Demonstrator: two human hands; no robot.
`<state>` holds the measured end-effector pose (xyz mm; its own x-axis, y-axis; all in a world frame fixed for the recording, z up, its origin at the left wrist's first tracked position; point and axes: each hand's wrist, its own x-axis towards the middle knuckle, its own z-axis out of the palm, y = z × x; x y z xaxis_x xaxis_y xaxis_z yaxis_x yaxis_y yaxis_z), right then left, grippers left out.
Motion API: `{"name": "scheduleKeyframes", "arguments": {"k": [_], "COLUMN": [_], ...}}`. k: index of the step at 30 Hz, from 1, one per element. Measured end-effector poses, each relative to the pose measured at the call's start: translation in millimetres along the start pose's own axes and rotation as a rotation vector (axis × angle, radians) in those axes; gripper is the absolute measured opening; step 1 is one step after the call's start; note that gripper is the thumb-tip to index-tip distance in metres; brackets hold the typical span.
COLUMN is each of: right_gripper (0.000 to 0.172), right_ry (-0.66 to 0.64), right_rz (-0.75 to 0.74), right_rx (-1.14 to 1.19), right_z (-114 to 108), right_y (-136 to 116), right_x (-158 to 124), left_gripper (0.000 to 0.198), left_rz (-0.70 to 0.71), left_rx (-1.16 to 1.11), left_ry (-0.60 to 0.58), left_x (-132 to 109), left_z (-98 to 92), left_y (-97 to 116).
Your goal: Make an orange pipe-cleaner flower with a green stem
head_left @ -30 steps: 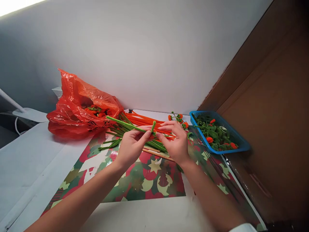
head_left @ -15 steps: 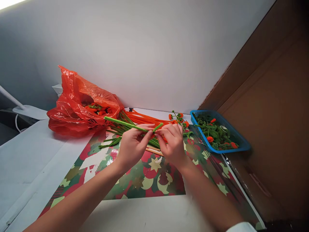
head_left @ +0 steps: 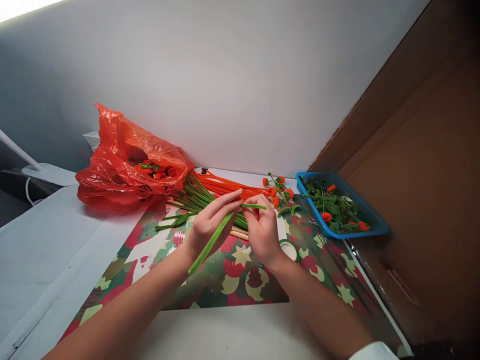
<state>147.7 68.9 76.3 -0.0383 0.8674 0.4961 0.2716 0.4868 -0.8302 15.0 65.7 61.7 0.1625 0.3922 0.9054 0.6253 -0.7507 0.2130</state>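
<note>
My left hand (head_left: 208, 227) and my right hand (head_left: 262, 230) are held close together above a patterned red and green paper (head_left: 228, 280). Both pinch one green pipe cleaner (head_left: 210, 243). Its long end slants down toward my left wrist, and a short bent end sticks out to the right above my right fingers. Just behind my hands lie a bundle of green pipe cleaners (head_left: 189, 200) and a bundle of orange pipe cleaners (head_left: 225, 186).
A crumpled red plastic bag (head_left: 127, 165) holding small orange and green pieces sits at the back left. A blue basket (head_left: 369, 220) of green and orange pieces stands at the right, beside a brown cardboard wall (head_left: 423, 165). Small orange flower stems (head_left: 277, 187) lie between.
The long end of the green pipe cleaner has swung from pointing back left to pointing down toward my left wrist. My hands have drawn a little closer together.
</note>
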Motion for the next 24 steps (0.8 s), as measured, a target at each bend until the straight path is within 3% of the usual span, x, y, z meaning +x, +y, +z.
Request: {"name": "scheduleKeyframes", "arguments": {"k": [5, 9, 12, 15, 19, 21, 24], "right_gripper": [0.012, 0.02, 0.025, 0.025, 0.018, 0.015, 0.01], "right_ry": [-0.061, -0.426, -0.585, -0.496, -0.247, -0.188, -0.225], "right_rz": [0.492, 0.88, 0.987, 0.822, 0.339, 0.114, -0.109], "right_rx": [0.494, 0.916, 1.059, 0.81, 0.334, 0.192, 0.111], "right_z": [5, -3, -7, -9, -20, -28, -35], "right_y": [-3, -2, 4, 14, 20, 17, 8], "right_x": [1, 7, 11, 16, 23, 26, 26], "left_gripper": [0.042, 0.043, 0.037, 0.02, 0.026, 0.031, 0.03], "left_rz": [0.161, 0.239, 0.17, -0.165, -0.704, -0.836, -0.889], "left_rx": [0.041, -0.016, -0.096, -0.209, -0.533, -0.642, -0.737], "left_ry": [-0.098, -0.169, -0.134, -0.061, -0.185, -0.25, -0.326], "left_x": [-3, -2, 0, 7, 20, 23, 23], "left_z": [-9.1, -16.7, -15.6, -11.2, -9.9, -11.2, -12.7], "left_y": [-11, -17, -19, -16, -8, -6, -5]}}
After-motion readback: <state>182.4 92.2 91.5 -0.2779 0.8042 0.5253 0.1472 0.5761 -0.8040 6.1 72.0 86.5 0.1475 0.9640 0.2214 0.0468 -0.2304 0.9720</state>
